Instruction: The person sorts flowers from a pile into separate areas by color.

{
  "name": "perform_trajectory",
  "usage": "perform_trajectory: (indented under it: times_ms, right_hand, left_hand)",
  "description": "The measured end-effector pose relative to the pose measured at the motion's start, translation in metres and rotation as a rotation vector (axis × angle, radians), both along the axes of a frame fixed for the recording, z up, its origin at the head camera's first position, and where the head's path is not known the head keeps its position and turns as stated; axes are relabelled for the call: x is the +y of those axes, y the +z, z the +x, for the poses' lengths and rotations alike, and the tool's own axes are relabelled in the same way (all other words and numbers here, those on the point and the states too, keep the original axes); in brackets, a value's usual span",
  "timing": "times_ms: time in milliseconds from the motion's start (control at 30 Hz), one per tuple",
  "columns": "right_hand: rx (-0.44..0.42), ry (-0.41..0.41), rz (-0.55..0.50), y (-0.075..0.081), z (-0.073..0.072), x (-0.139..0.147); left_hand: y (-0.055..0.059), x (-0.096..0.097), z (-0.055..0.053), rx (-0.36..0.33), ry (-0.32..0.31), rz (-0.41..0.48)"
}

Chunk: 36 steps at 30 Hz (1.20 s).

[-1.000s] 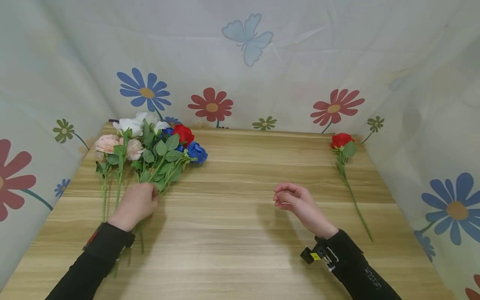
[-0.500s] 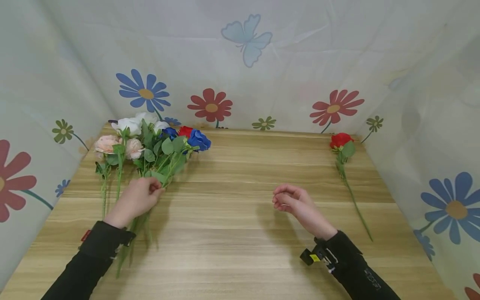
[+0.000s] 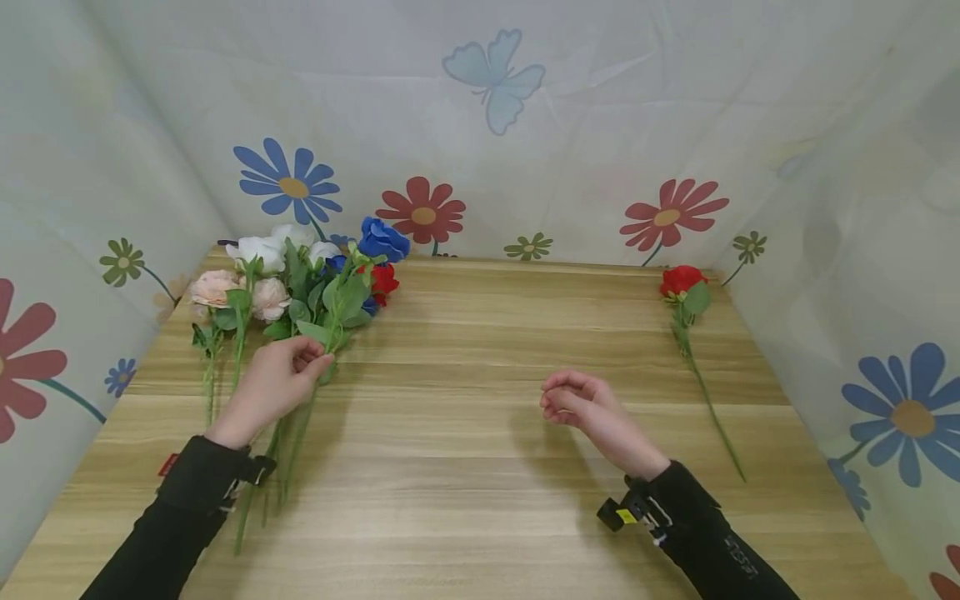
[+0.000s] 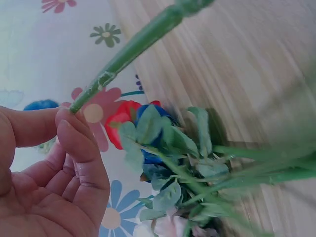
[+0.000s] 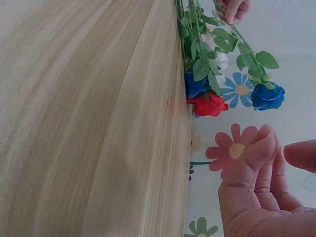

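Between thumb and forefinger, my left hand point(image 3: 273, 382) pinches the green stem point(image 4: 129, 55) of an artificial blue rose point(image 3: 383, 239). This rose is lifted off the table, its bloom showing apart from the others in the right wrist view. Below it lie a red rose point(image 3: 385, 283) and another blue rose point(image 5: 197, 85), with leaves partly hiding them. My right hand point(image 3: 597, 419) hovers over the middle right of the table with loosely curled fingers and holds nothing. A single red rose point(image 3: 682, 282) lies farther right, its stem pointing toward me.
White roses point(image 3: 258, 252) and pale pink flowers point(image 3: 213, 288) lie at the table's back left, their stems running toward me. The wooden table point(image 3: 465, 508) is enclosed by a flower-printed cloth point(image 3: 585, 108) at the back and sides.
My left hand has risen slightly and drawn the blue rose up out of the bunch; its bloom swung right, then up and back. The right hand has barely moved.
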State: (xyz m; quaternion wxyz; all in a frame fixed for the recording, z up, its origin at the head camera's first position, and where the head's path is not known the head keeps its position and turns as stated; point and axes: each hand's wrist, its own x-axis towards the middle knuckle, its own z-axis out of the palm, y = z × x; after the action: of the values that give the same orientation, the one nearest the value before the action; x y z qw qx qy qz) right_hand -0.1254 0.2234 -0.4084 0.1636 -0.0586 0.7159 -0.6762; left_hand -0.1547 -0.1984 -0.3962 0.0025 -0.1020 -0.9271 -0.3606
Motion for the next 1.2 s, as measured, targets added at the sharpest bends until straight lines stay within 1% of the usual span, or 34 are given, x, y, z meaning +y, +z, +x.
perform_trajectory:
  times_ms: [200,333,567,767,900,1200]
  right_hand:
    - [0.001,0.010,0.013,0.000,0.000,-0.001]
    - [-0.007,0.016,0.022,0.001,0.000,-0.003]
    - [-0.012,0.015,0.030,0.002,0.000,-0.007]
    - [0.005,0.032,0.047,0.003,0.000,-0.013]
    - [0.012,0.035,0.051,0.005,-0.001,-0.020]
    - [0.044,0.080,0.084,0.006,-0.002,-0.040]
  left_hand:
    - [0.005,0.006,-0.003,-0.037,0.000,0.059]
    - [0.007,0.013,-0.007,-0.068,-0.025,0.131]
    - [0.013,0.029,-0.015,-0.098,-0.075,0.259]
    - [0.016,0.051,-0.022,-0.107,-0.096,0.381]
    - [0.020,0.069,-0.026,-0.093,-0.099,0.465]
    - [0.018,0.107,-0.035,-0.135,-0.092,0.670]
